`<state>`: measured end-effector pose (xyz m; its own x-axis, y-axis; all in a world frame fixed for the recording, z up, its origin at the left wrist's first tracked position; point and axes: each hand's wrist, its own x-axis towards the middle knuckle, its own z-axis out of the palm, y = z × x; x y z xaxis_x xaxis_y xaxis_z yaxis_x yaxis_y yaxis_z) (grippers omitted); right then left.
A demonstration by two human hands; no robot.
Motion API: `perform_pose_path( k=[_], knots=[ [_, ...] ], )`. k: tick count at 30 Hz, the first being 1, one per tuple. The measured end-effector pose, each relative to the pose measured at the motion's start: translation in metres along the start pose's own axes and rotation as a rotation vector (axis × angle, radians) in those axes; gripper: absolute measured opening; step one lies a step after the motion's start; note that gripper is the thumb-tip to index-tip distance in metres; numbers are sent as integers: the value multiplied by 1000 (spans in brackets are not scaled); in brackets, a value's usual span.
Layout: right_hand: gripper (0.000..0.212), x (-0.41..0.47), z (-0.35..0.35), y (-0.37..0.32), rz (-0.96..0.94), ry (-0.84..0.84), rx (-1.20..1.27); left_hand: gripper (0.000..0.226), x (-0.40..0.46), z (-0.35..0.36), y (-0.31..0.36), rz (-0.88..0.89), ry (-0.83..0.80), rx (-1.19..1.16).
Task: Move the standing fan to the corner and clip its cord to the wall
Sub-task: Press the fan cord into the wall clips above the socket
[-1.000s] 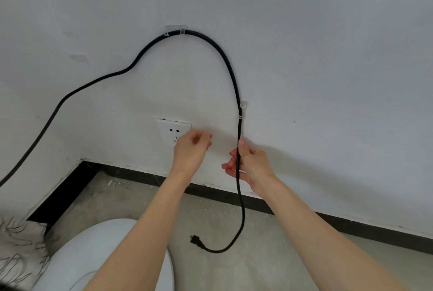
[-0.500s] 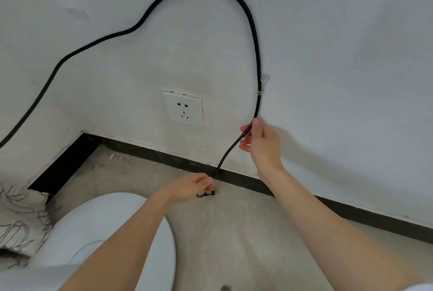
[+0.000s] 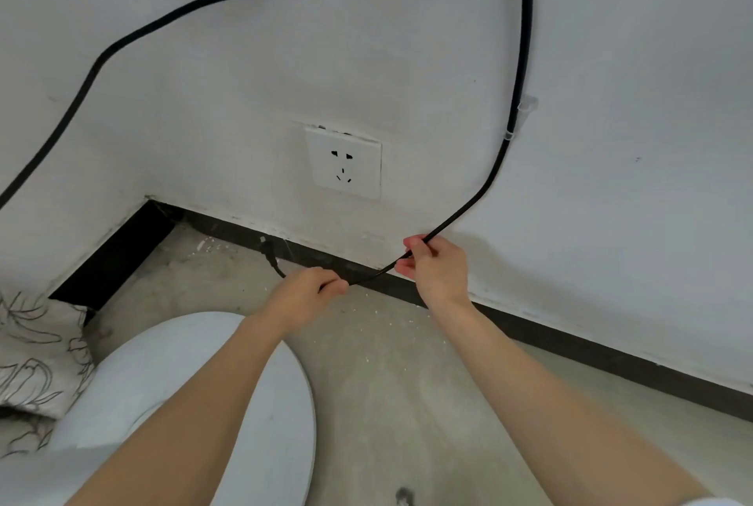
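The white wall [image 3: 611, 37] fills most of the view above and behind both hands, meeting a second wall at a corner to the left of the grip. Below the hands lies the grey concrete floor [image 3: 407, 375], edged by a dark skirting board [image 3: 570, 346] that passes right behind the right wrist. Nearer the camera than the left hand, under the left forearm, sits the fan's round white base [image 3: 171, 375], with a patterned cloth [image 3: 32, 363] further to its left.

The black cord [image 3: 525, 37] loops high on the wall, comes down on the right, and passes through a small clear clip [image 3: 525, 106] fixed to the wall above the right hand. From the clip it slants down and left into the grip. The right hand [image 3: 438, 267] is closed on it, thumb and fingers pinching the cord. The cord then runs a short, taut stretch down to the left hand [image 3: 309, 287], which is also closed around it. Beyond the left hand the cord curls up to the black plug [image 3: 268, 251], which hangs free near the skirting board. The white socket [image 3: 344, 165] sits on the wall above and between the two hands, with nothing plugged into it.
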<state>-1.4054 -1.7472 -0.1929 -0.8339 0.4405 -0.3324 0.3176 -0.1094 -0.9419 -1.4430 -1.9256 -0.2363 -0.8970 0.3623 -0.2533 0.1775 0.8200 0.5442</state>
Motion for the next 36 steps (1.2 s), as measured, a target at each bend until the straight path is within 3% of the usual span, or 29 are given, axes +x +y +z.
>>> perform_pose_path(
  k=[4,7,12,18,32,36],
  knots=[
    [6,5,2,3,-13,162,80,28,17,4,3,39,272,126],
    [13,10,1,4,-62,257,64,31,31,21,18,-17,346,91],
    [24,13,2,4,-122,284,26,30,36,39,24,-99,473,-150],
    [21,14,0,7,-149,273,12,26,35,45,22,-49,611,-209],
    [23,15,6,6,-173,294,-15,28,51,51,18,-217,551,-384],
    [26,16,6,3,-205,303,-118,30,64,46,15,-288,378,-402]
  ],
)
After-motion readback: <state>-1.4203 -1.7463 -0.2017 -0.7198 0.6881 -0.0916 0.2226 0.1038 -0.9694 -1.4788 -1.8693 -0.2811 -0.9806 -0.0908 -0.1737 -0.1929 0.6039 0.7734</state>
